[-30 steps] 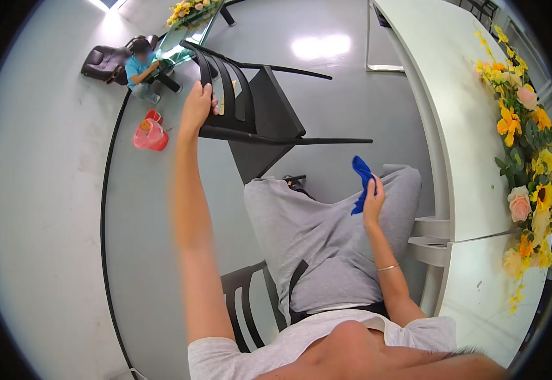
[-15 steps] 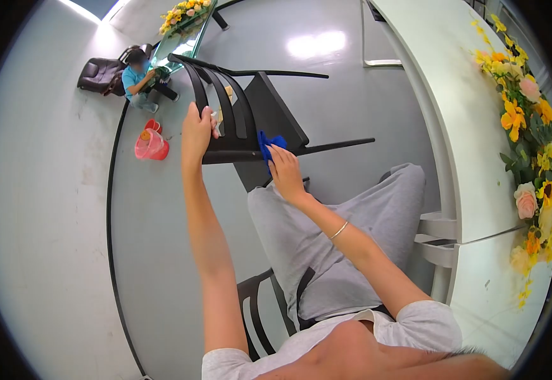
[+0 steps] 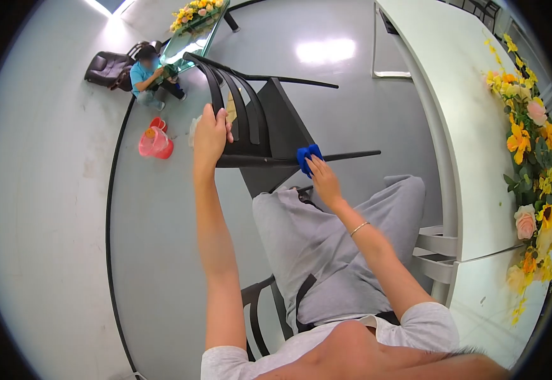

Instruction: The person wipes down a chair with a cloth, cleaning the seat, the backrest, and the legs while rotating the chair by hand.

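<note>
A black chair (image 3: 276, 120) is tipped over in front of my knees, its slatted back toward the left and its thin legs pointing right. My left hand (image 3: 213, 133) is closed around the edge of the chair's back. My right hand (image 3: 324, 180) presses a folded blue cloth (image 3: 309, 158) against the chair's lower side bar, near where the seat meets a leg. Part of the left fingers is hidden behind the back's edge.
A white desk (image 3: 472, 126) with yellow and pink flowers (image 3: 525, 145) runs along the right. Far left, a person in blue (image 3: 146, 79) sits by a glass table (image 3: 194, 44). A red bucket (image 3: 156, 144) stands on the floor. Another black chair (image 3: 260, 310) is beneath me.
My right hand has slid the blue cloth rightward along the bar, away from the chair's back toward the leg. My left hand keeps its hold on the back. The whole view has shifted slightly.
</note>
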The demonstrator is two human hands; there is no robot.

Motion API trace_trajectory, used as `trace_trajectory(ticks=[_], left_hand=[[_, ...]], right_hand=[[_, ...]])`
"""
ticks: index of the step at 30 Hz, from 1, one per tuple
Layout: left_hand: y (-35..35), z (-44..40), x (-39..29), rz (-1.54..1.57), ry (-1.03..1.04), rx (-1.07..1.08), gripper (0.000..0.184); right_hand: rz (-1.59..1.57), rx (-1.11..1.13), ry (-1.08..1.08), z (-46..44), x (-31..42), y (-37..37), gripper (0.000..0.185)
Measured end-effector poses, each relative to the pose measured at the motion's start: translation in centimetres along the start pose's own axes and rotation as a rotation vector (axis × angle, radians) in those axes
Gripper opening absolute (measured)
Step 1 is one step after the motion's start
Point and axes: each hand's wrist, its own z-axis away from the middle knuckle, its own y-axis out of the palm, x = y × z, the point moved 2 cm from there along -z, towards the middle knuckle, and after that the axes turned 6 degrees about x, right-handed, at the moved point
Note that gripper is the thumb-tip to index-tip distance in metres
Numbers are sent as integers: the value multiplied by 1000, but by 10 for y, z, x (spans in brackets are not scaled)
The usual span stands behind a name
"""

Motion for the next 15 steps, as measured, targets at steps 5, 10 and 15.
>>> trace_trajectory(ticks=[5,10,15], left_hand=[[-1,6,-6,-39,10,-11,23],[-6,5,3,-82,16,-26,23],[-15,5,16,-75,9,-12,23]], right_hand=[[-94,-59,126,19,-13,4,56],[-48,-53,313,28,-32,-3,59],[51,57,322,16,-70,-8,57]])
